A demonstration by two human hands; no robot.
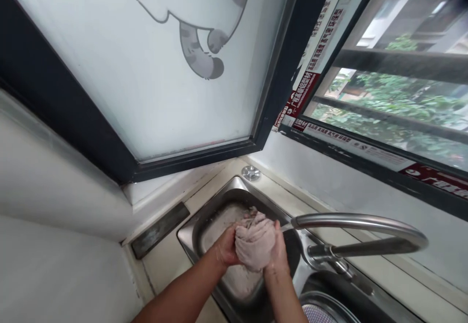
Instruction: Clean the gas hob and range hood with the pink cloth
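Observation:
A bunched, wet-looking pale cloth point(255, 242) is held between my two hands above the basin of a stainless steel sink point(237, 186). My left hand point(228, 245) is wrapped around its left side, and my right hand point(279, 251) grips its right side. The cloth hides most of my fingers. Close to my right hand, the spout of a curved metal faucet point(351, 220) ends, with a stream of water coming from it. Cloudy water or suds lie in the basin below the cloth.
A second basin at the lower right holds a round metal strainer point(318, 312). A dark rectangular block point(160, 230) lies on the counter left of the sink, and a round metal drain piece point(250, 172) sits at the back corner. A dark-framed window panel point(197, 164) overhangs the counter.

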